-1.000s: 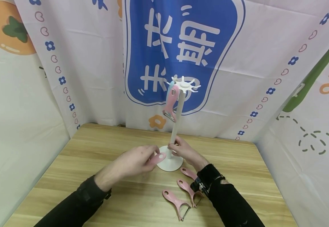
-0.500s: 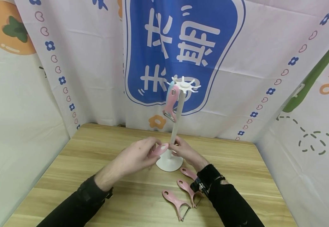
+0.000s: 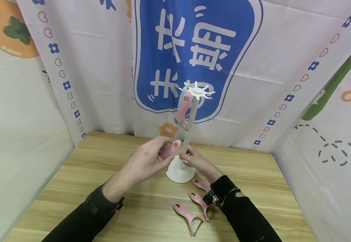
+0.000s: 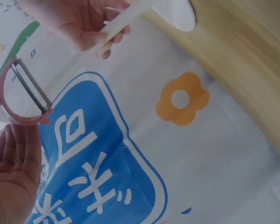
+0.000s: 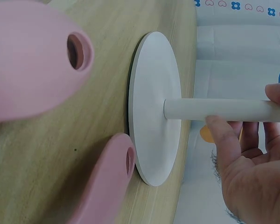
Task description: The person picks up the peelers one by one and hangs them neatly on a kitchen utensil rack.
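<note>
My left hand [image 3: 146, 158] holds a pink peeler [image 3: 173, 149] by its handle, the holed end pointing up and right, just left of the stand's post. In the left wrist view the metal blade [image 4: 30, 87] of this peeler shows above my fingers. Low on the white post [image 5: 196, 109], my right hand [image 3: 199, 161] grips with thumb and fingers. The stand's round base [image 5: 154, 107] rests on the table. From its hooked top [image 3: 197, 90] hang a pink peeler [image 3: 182, 109] and, partly hidden behind it, a light blue one [image 3: 181, 94].
Several pink peelers lie on the wooden table [image 3: 145, 208] in front of the stand: one nearest [image 3: 185, 213], another beside it [image 3: 200, 201], and one partly under the right wrist [image 3: 201, 184]. A printed curtain [image 3: 108, 101] hangs behind the table.
My left hand has risen with its peeler, from beside the base to beside the lower post, and the handle's end tilts further upward. My right hand stays on the post.
</note>
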A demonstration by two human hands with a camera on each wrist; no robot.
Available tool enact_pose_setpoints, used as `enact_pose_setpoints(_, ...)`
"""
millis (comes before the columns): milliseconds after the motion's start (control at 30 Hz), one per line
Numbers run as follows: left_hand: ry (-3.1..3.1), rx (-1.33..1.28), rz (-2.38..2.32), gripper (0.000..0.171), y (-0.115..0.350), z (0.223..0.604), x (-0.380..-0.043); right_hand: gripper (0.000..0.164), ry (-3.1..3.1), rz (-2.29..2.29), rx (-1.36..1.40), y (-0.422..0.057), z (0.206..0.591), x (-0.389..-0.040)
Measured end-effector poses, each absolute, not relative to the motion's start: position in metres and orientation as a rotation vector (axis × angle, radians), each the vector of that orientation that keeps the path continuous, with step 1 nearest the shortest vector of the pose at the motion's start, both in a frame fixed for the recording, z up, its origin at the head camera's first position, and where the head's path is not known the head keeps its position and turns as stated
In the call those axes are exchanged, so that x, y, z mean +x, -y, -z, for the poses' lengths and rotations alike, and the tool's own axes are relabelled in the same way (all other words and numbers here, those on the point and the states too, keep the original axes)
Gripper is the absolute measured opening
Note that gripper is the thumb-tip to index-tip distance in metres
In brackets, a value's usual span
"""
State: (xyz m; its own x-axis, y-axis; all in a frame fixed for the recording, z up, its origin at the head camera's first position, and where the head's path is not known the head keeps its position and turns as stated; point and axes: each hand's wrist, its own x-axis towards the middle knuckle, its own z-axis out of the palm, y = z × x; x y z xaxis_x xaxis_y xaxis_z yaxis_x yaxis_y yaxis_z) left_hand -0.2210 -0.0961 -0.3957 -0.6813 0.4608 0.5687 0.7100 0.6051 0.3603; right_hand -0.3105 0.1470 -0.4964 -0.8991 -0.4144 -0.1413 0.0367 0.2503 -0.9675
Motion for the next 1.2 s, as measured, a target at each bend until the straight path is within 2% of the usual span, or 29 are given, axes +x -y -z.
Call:
enact_pose_setpoints(333,2.268,-0.894,0.889,0.047,0.091,0.382,-0.221,0.03,-2.17,1.682,-0.327,-0.147,0.497,-0.312)
enact_pose_setpoints(633,2.204,-0.874,0.994,0.049,0.081,0.368,-0.22,0.043,-2.148,1.66,-0.335,-0.148,0.496,-0.311)
enact_pose_setpoints(867,2.163,-0.852,1.046,0.048,0.073,0.358,-0.219,0.036,-2.126,1.672,-0.35,-0.149,0.498,-0.313)
enact_pose_setpoints(1200,2.101,-0.824,1.085,0.049,0.062,0.339,-0.218,0.042,-2.136,1.667,-0.343,-0.149,0.496,-0.313)
